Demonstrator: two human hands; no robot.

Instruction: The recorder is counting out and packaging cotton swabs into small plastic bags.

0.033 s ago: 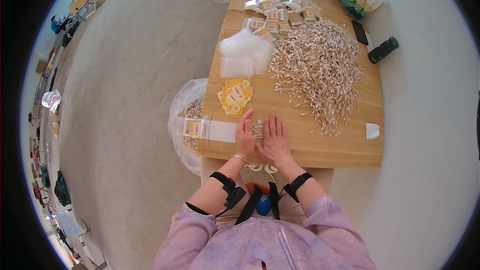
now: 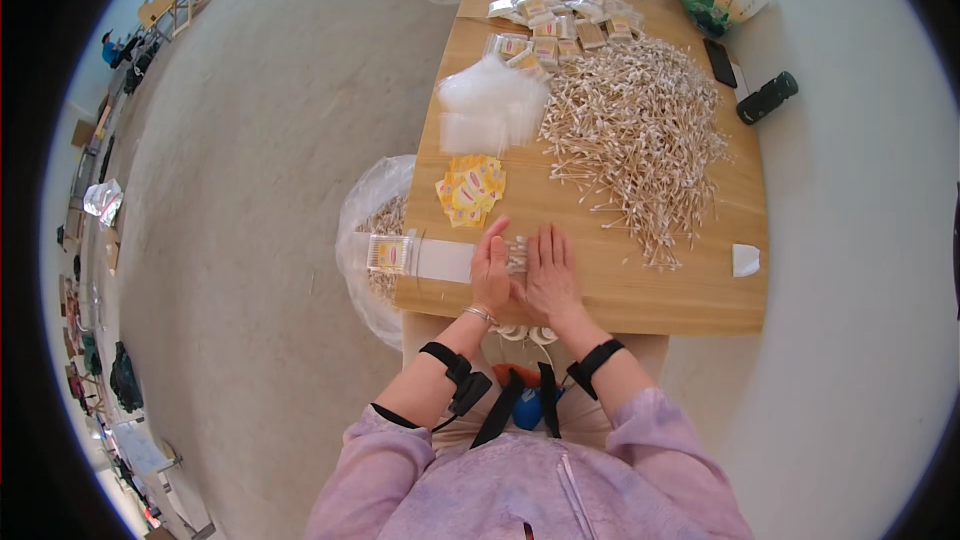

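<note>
A small row of cotton swabs (image 2: pixel 516 255) lies on the wooden table (image 2: pixel 640 300) in front of me, between my two hands. My left hand (image 2: pixel 491 265) stands on its edge along the left side of the swabs, fingers stretched out. Flat on the tabletop at their right side, my right hand (image 2: pixel 550 275) has its fingers extended. Part of the row is hidden by the hands. Left of my left hand lies a white strip (image 2: pixel 444 261), with a clear pack of swabs with a yellow card (image 2: pixel 388 254) at its outer end, over the table's edge.
Beyond my right hand spreads a big pile of loose cotton swabs (image 2: pixel 640 130). Yellow cards (image 2: pixel 470 190), clear bags (image 2: pixel 490 105) and filled packs (image 2: pixel 550 25) lie along the far left. A black phone (image 2: pixel 719 63) and dark cylinder (image 2: pixel 767 99) are by the wall. A swab-filled bag (image 2: pixel 375 190) hangs left.
</note>
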